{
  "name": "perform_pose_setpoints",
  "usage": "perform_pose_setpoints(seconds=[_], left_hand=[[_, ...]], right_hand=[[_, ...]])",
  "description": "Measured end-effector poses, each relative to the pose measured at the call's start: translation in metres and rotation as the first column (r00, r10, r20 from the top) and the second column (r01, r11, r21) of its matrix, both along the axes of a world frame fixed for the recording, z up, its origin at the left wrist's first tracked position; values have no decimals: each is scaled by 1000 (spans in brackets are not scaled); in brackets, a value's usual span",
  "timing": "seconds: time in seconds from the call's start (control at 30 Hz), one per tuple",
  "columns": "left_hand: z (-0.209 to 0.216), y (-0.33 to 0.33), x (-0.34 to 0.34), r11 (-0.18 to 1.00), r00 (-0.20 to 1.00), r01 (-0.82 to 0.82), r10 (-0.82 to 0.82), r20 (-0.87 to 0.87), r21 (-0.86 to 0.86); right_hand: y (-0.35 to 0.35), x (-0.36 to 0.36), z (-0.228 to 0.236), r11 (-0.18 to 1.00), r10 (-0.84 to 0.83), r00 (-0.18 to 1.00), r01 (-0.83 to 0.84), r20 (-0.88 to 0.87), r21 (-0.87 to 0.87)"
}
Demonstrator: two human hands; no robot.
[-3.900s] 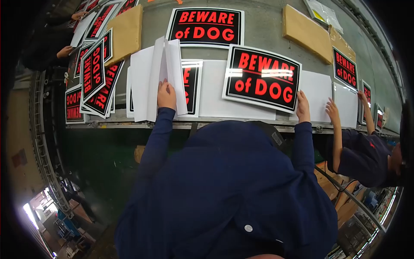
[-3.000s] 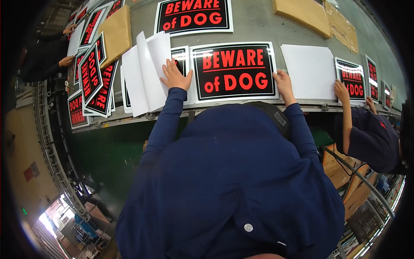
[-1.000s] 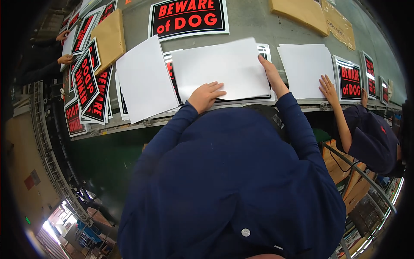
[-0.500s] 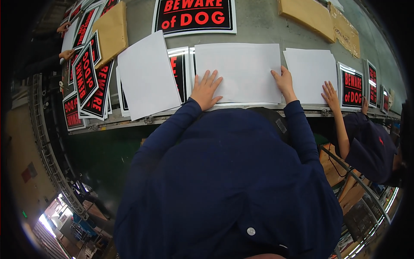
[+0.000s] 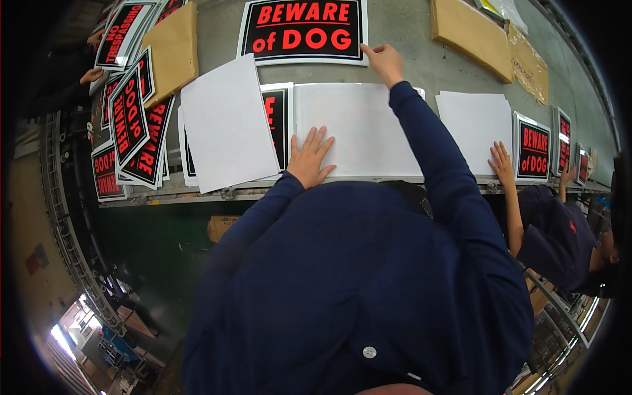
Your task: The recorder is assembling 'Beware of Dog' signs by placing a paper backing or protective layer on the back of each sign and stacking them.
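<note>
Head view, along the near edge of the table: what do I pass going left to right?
Fanned stack of black-and-red signs → loose white sheet → left hand on the white-backed sign → second white sheet → co-worker's hand

Black rectangular sign [image 5: 303, 31] with red lettering, white border — far side of bench, right hand [image 5: 384, 60] touching its lower right corner. White face-down sheet [image 5: 359, 137] at near edge, left hand [image 5: 309, 158] flat on it. Another black-red sign [image 5: 275, 118] partly under it and under loose white sheet [image 5: 228, 124] to left. Fanned stack of black-red signs [image 5: 135, 128] far left. Brown flat package [image 5: 172, 52] beside stack. Brown packages [image 5: 490, 41] top right. White stack [image 5: 475, 128] right, then more black-red signs [image 5: 534, 150].
</note>
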State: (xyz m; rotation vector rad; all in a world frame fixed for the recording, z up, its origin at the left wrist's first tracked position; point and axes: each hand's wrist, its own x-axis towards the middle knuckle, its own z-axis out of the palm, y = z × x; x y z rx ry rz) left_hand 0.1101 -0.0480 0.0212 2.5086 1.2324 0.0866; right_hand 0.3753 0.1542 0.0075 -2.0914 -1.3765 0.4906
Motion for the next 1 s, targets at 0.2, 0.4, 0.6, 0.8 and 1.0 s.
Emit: perform_pose_setpoints(seconds=[0.2, 0.4, 0.6, 0.8, 1.0], left_hand=[[-1, -5, -5, 998, 999, -33, 34, 25, -44], [-1, -2, -4, 999, 999, -29, 29, 34, -21], [-3, -4, -3, 999, 999, -39, 39, 22, -17], [-1, -2, -2, 1000, 999, -25, 25, 25, -9], [-4, -4, -4, 999, 999, -41, 41, 30, -14]], right_hand=[[17, -25, 22, 970, -45, 992, 14, -119, -243], [28, 8, -9, 961, -230, 970, 213, -82, -175], [26, 24, -18, 963, -266, 429, 147, -863, -224], [31, 33, -33, 959, -283, 715, 222, -639, -177], [20, 6, -16, 971, -238, 968, 240, -79, 9]])
